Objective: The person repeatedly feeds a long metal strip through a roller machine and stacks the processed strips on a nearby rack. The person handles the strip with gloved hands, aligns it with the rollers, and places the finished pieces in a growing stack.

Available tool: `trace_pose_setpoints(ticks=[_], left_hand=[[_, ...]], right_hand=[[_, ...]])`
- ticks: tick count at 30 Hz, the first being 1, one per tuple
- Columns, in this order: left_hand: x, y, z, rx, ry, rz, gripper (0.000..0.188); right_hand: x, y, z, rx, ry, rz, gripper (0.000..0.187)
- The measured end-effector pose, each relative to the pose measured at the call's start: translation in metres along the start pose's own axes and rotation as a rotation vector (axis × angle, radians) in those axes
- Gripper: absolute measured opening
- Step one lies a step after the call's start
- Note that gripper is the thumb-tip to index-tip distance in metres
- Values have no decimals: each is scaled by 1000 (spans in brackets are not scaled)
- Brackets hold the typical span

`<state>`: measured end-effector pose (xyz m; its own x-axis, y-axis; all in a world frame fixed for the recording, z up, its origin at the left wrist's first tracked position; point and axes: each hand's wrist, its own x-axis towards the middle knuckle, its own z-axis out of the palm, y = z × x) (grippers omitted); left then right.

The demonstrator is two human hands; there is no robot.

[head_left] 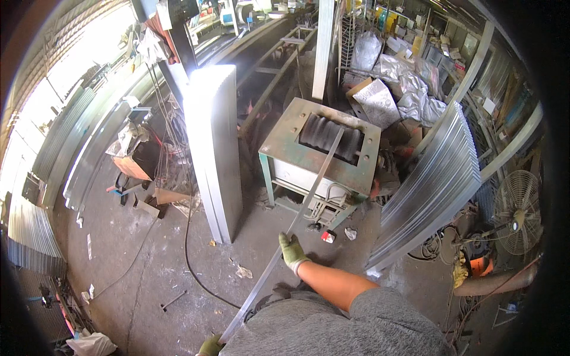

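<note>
A long, flat silver metal bar (309,199) slants from my body up to a green-grey machine (282,133). Its far end lies over the dark, ridged rollers (323,135) in the opening on the machine's top; whether it touches them I cannot tell. Partway along the bar, my right hand (293,254), in a pale green work glove, is closed around it. Down at the lower edge my left hand (211,346), also gloved, grips the near end. Much of that hand is cut off by the picture's edge.
Left of the machine stands an upright stack of long metal bars (217,154); another bundle (430,178) leans on the right. A fan (518,213) is at far right. A dark cable (190,255) and scraps lie on the floor. Silver-wrapped bundles (412,89) are piled behind.
</note>
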<state>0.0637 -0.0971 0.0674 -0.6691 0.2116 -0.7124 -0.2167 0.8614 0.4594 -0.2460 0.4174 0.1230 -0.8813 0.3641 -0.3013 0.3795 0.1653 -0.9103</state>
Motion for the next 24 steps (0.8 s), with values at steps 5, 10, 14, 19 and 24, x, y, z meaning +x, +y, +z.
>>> trace_pose_setpoints(ticks=[5, 10, 14, 19, 24], left_hand=[[4, 15, 3, -32, 5, 17, 48], [39, 168, -21, 136, 102, -17, 40], [99, 321, -64, 158, 102, -28, 35], [187, 451, -99, 232, 118, 82, 48], [292, 547, -128, 282, 203, 127, 50]], right_hand=[[3, 12, 3, 76, 7, 31, 91], [114, -29, -58, 51, 42, 13, 92], [202, -96, -131, -214, 114, 171, 99], [245, -109, -191, -211, 173, 113, 96], [181, 10, -207, 90, -2, 152, 92]])
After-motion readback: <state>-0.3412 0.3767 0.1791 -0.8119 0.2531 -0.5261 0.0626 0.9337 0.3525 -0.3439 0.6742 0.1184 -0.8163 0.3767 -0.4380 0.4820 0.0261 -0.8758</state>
